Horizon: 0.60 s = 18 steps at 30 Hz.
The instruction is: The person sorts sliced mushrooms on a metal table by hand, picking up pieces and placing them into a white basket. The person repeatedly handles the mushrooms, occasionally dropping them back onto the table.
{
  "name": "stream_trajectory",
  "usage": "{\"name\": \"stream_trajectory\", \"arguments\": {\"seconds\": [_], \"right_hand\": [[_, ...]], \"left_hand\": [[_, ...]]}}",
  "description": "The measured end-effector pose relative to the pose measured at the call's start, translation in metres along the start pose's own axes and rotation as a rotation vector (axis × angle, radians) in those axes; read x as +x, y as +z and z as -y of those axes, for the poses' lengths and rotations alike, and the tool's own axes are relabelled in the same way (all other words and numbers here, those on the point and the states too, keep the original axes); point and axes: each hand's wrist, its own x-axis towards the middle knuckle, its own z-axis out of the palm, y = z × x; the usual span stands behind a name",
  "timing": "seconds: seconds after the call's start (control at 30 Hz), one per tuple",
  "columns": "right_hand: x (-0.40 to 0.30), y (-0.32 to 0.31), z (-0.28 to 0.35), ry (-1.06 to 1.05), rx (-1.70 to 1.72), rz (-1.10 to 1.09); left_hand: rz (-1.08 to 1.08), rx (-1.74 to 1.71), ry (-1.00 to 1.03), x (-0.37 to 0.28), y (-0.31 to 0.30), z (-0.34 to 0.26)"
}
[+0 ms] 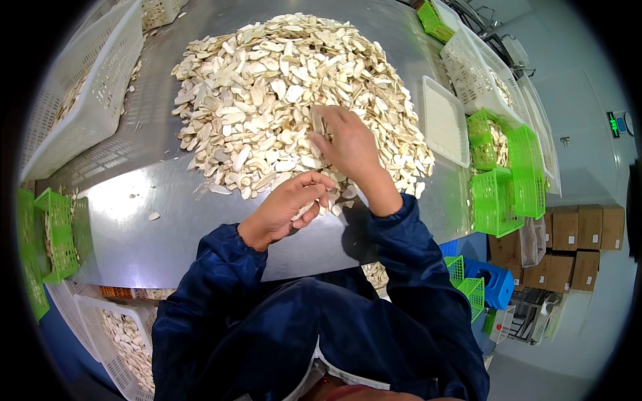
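A broad heap of pale, dried-looking slices lies on the stainless steel table before me. My left hand is at the heap's near edge, fingers curled around at least one pale slice. Farther in and to the right, my right hand reaches over the heap, with thumb and forefinger slightly apart. A slice shows between those fingertips, but blur hides whether they grip it. Several loose slices lie on the metal between the hands.
A large white perforated basket stands at left, near a green basket. On the right are a shallow white tray, green baskets and a white basket. Below the table, a white crate holds slices. Cardboard boxes are stacked beyond.
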Motion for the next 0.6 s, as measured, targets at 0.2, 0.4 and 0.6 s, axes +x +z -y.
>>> {"name": "stream_trajectory", "arguments": {"seconds": [0.2,0.4,0.6], "right_hand": [[-0.033,-0.006,-0.029,0.065,0.124,-0.017],[-0.065,-0.04,-0.034,0.432,0.342,0.195],[-0.034,-0.026,-0.036,0.219,0.277,0.078]], "left_hand": [[-0.006,0.001,0.037,-0.003,0.006,0.0],[-0.016,-0.027,0.031,-0.006,0.008,0.002],[-0.013,-0.034,0.024,-0.002,0.004,0.003]]}}
